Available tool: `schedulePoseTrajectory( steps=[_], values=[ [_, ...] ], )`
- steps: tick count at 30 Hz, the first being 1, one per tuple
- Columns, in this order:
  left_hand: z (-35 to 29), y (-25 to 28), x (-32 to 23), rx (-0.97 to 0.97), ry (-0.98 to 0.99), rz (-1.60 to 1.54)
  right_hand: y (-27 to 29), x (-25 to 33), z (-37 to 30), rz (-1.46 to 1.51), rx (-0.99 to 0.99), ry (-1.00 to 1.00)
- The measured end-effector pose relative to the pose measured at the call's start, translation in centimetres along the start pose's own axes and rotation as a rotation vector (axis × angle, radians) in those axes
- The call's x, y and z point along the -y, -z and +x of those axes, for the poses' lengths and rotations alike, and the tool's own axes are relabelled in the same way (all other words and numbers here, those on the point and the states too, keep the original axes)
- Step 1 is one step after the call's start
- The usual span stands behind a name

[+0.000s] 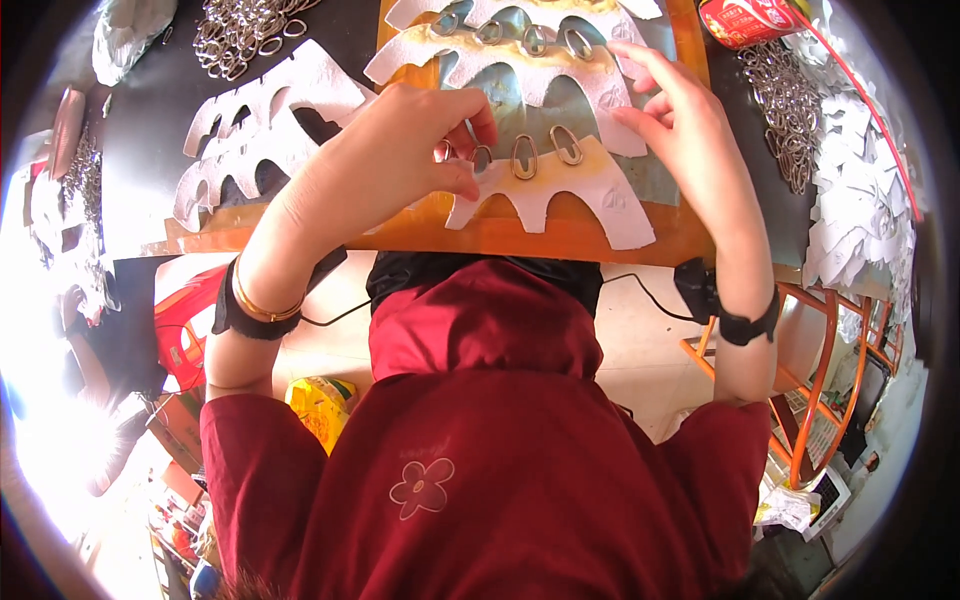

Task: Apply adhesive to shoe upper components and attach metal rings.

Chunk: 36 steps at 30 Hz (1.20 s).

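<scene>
My left hand (415, 145) is curled over the near white cut-out strip (590, 195), its thumb and forefinger bent around a metal oval ring (482, 158). Part of that ring is hidden by the fingers. Two more oval rings, one in the middle (525, 157) and one to its right (566, 145), stand along the strip's yellowish upper edge. My right hand (670, 110) hovers at the right end of a second white strip (625, 125) farther back, fingers apart and nothing seen in them. Several rings (535, 40) sit along that strip's yellowish band.
An orange-edged board (480, 235) lies beneath the strips. Bare white strips (290, 100) overlap at left. Heaps of metal rings lie at the back left (235, 35) and right (782, 110). A red can (745, 22) and a pile of white scraps (855, 200) are at right.
</scene>
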State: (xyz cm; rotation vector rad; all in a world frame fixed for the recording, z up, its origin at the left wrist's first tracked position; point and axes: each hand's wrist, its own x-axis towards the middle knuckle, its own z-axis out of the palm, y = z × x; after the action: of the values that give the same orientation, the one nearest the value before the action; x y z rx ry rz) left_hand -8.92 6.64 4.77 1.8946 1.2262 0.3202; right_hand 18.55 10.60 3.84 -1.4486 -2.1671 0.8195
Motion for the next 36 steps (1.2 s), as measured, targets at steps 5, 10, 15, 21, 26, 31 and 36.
schedulePoseTrajectory(
  steps=[5,10,15,21,26,31,36],
  values=[
    [0.0,0.2,-0.9,0.013,0.122,-0.079,0.5,-1.3,1.2,0.084,0.076,0.003],
    [-1.6,0.2,-0.9,-0.025,0.137,0.074,0.4,2.3,-3.6,0.026,-0.100,-0.018],
    [-2.2,0.1,0.9,0.007,0.057,-0.003,-1.9,3.1,-6.9,0.163,-0.018,-0.123],
    [-1.6,1.7,-1.0,0.165,0.162,-0.022,-3.3,3.4,-7.7,0.361,-0.026,-0.080],
    [0.1,1.7,-0.7,0.397,0.367,-0.565,-5.0,1.1,-10.3,0.539,-0.208,0.033],
    [1.3,1.0,-1.1,0.438,0.439,-0.748,-4.8,0.6,-11.3,0.623,-0.174,0.064],
    [3.1,1.0,0.3,0.669,0.285,-0.578,-4.0,0.6,-11.2,0.791,-0.128,-0.003]
  ],
)
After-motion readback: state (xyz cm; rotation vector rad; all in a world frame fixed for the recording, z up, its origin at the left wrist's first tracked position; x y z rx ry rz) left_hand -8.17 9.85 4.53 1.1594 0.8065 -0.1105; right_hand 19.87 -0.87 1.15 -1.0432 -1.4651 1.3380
